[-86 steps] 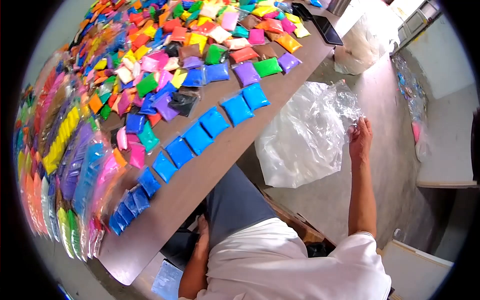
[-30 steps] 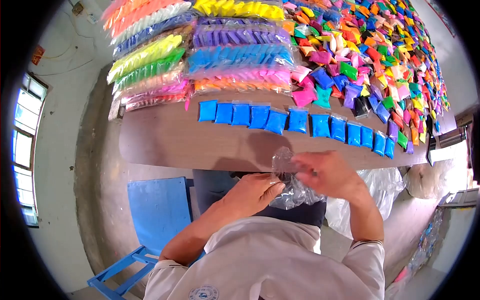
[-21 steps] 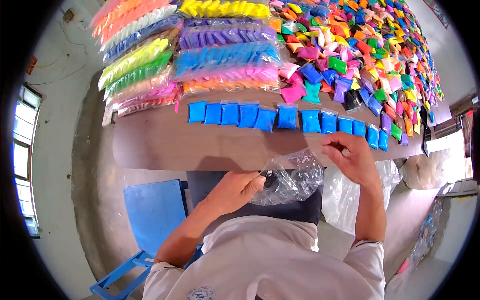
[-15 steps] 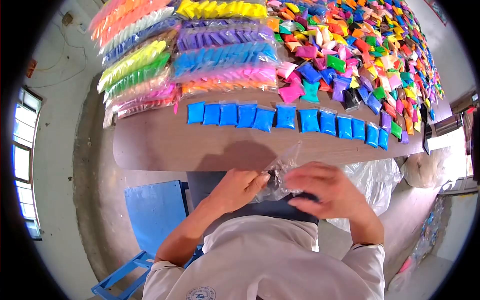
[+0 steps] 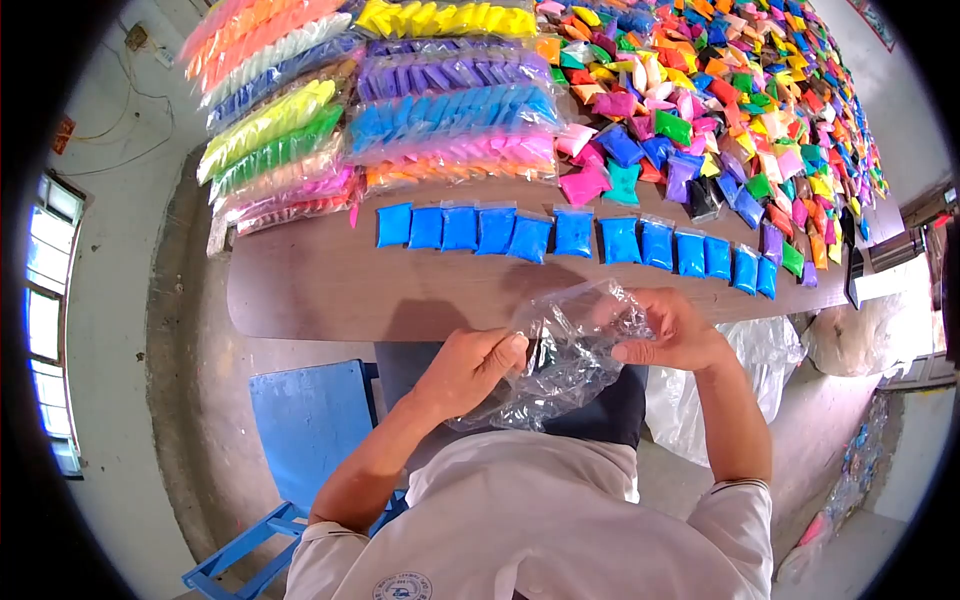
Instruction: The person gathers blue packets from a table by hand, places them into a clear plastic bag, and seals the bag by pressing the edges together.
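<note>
Hands both pinch the clear plastic bag (image 5: 570, 355) over the lap, beside the table (image 5: 330, 290); the right hand (image 5: 670, 330), flat on it moments ago, now draws it from the left hand (image 5: 470, 365), apparently opening it.

- White short-sleeved shirt (image 5: 540, 520), sleeves ending near the elbows.
- Small round blue-green emblem (image 5: 403, 586) printed on it.
- Dark grey trousers (image 5: 612, 408).
- Left hand (image 5: 470, 368) and right hand (image 5: 676, 330) bare.

One fisheye camera, worn on the person's head, looks forward and steeply down, close above the left hand (image 5: 468, 366) and right hand (image 5: 676, 331), with the counter (image 5: 350, 287) stretching away beyond.
</note>
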Motion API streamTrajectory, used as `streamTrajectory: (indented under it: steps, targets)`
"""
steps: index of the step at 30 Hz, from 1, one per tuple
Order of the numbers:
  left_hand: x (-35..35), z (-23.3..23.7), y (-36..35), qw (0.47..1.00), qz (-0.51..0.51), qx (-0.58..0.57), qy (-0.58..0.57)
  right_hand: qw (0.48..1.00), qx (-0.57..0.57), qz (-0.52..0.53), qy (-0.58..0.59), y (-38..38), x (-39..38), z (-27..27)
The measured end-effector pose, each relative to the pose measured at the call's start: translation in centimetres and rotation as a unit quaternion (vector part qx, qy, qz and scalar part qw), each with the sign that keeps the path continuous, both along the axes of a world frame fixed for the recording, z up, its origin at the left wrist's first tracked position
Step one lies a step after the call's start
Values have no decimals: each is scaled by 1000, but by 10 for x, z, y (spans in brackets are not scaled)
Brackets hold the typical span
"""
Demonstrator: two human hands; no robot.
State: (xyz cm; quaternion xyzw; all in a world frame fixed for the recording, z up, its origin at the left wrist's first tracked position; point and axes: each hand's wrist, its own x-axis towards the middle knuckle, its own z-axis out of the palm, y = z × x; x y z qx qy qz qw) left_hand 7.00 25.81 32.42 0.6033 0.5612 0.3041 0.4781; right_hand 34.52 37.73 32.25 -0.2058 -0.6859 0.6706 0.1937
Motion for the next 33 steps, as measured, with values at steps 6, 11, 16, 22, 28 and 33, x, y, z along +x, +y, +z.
streamTrajectory:
  steps: [6,11,16,22,28,33]
  targets:
    - [-1,-9,2,1000,5,10,-16,960,-215,-75,163,-4,-9,2]
    - [-6,-9,4,999,15,-37,-16,954,-241,-75,160,-3,2,-7]
    - [-8,-28,5,996,13,-16,-89,955,-234,1,182,-17,12,15]
    - [-13,-41,6,974,85,15,-211,972,152,-122,134,-61,37,80]
    - [-16,-45,2,962,77,-19,-261,852,398,-309,141,-89,5,96]
    - [-1,-44,9,951,83,-9,-297,844,463,-167,-215,-84,-66,20]
